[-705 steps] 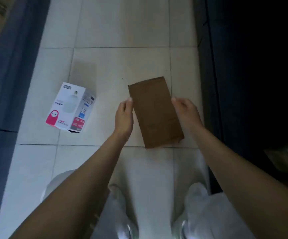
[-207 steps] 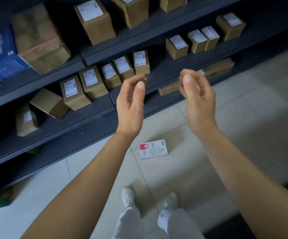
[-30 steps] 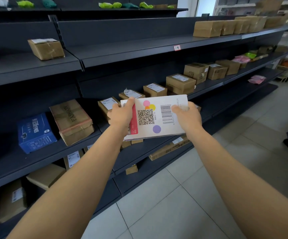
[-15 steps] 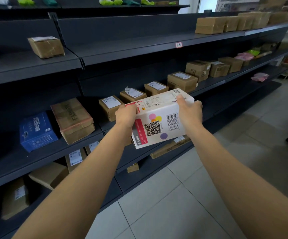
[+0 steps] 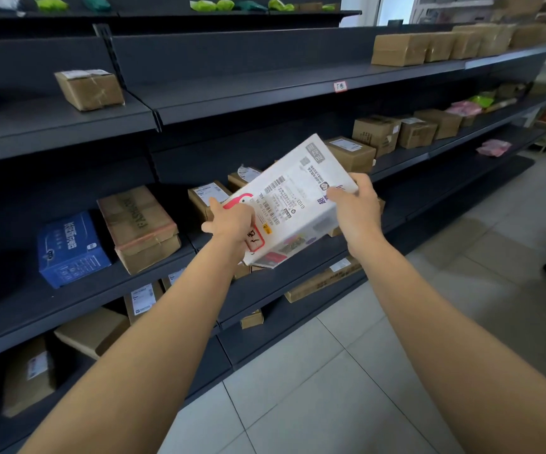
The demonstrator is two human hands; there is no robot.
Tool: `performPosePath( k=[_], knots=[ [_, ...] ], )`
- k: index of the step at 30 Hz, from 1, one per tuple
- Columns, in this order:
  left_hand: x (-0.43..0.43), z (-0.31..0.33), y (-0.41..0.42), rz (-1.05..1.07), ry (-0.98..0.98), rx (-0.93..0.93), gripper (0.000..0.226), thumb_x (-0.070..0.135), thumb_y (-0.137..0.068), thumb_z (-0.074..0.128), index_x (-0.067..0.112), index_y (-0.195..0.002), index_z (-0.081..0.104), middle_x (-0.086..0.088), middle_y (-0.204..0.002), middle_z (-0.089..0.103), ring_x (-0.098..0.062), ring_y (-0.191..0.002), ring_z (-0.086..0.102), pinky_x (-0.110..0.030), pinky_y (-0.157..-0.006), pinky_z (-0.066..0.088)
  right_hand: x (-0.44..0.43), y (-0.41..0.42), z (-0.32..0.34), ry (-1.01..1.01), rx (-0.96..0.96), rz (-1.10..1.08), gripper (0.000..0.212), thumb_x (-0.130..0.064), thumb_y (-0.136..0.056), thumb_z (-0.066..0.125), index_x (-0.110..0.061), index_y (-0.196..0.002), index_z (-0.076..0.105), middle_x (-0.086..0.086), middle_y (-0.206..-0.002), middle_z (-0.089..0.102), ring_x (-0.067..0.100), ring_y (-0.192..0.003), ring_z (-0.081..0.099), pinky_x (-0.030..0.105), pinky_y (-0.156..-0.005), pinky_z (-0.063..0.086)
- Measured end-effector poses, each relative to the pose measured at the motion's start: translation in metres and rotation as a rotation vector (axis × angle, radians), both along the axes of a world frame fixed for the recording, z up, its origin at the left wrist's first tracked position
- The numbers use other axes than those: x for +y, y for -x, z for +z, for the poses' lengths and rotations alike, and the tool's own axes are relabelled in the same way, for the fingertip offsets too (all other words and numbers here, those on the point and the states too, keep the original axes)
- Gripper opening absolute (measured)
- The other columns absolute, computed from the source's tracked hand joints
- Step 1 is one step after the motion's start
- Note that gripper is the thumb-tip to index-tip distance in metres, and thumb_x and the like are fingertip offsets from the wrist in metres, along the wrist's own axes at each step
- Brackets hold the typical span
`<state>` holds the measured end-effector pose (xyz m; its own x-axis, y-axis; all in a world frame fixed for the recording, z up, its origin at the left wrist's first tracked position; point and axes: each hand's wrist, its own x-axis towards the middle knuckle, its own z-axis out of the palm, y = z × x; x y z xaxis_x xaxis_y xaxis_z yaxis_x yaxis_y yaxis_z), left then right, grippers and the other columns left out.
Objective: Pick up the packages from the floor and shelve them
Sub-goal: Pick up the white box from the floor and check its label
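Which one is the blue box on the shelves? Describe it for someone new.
Start at the dark shelving along the wall and find the level behind the hands. The blue box stands at its left end, beside a taped brown carton. It is the only blue package among brown ones.

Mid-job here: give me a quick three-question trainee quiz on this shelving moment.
1. True or false: the white package is resting on a shelf.
2. Which hand grips its pink-marked end? A. left hand B. right hand
3. Fill in: the blue box sits left of a taped ____ box.

Key: 1 false, it is held in the air by both hands. 2 A. 3 cardboard.
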<state>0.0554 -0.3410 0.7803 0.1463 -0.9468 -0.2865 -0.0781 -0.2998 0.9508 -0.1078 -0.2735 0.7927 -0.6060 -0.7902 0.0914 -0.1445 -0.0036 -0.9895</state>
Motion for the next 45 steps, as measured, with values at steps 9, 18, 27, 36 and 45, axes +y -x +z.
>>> performPosePath(
  k=[9,18,27,36,45],
  knots=[
    [0.009,0.002,0.003,0.007,-0.01,0.046,0.06,-0.003,-0.078,0.053,0.016,-0.132,0.034,-0.009,-0.135,0.026,-0.019,-0.077,0.044,-0.038,-0.059,0.057,0.005,-0.011,0.008,0.177,-0.062,0.058,0.035,-0.006,-0.087,0.056,-0.021,-0.118,0.053,0.007,-0.137,0.04,0.025,-0.119,0.055,0.05,-0.092,0.056],
    [0.014,0.01,-0.001,-0.305,-0.079,0.049,0.052,0.009,-0.081,0.051,0.025,-0.129,0.038,-0.015,-0.135,0.046,-0.034,-0.102,0.064,-0.04,-0.053,0.058,0.004,-0.009,0.009,0.267,-0.038,0.1,0.063,-0.009,-0.088,0.061,-0.029,-0.14,0.033,0.005,-0.138,0.046,0.009,-0.113,0.056,0.013,-0.069,0.055],
    [0.026,0.029,0.0,-0.583,0.02,-0.156,0.039,0.054,-0.087,0.057,0.027,-0.114,0.056,0.009,-0.073,0.077,-0.006,-0.058,0.071,-0.02,-0.044,0.051,0.002,0.017,0.021,0.252,-0.187,0.057,0.089,-0.024,-0.081,0.057,-0.041,-0.153,0.008,0.004,-0.145,0.046,0.023,-0.121,0.058,0.05,-0.096,0.053],
    [0.027,0.028,0.01,-0.622,0.135,-0.024,0.058,0.048,-0.088,0.064,0.022,-0.131,0.036,0.001,-0.101,0.074,-0.016,-0.078,0.076,-0.031,-0.064,0.061,-0.001,0.008,0.014,0.185,-0.24,0.069,0.037,-0.019,-0.09,0.058,-0.023,-0.121,0.039,0.008,-0.125,0.052,0.019,-0.094,0.07,0.025,-0.058,0.058],
    [0.021,0.056,0.01,-0.344,0.064,0.106,0.065,0.038,-0.093,0.061,0.014,-0.138,0.022,-0.008,-0.098,0.071,-0.023,-0.076,0.074,-0.043,-0.07,0.062,0.003,0.004,0.023,0.151,-0.074,0.347,0.033,-0.034,-0.094,0.048,-0.026,-0.123,0.062,0.002,-0.107,0.076,0.021,-0.094,0.074,0.04,-0.081,0.059]
  ],
)
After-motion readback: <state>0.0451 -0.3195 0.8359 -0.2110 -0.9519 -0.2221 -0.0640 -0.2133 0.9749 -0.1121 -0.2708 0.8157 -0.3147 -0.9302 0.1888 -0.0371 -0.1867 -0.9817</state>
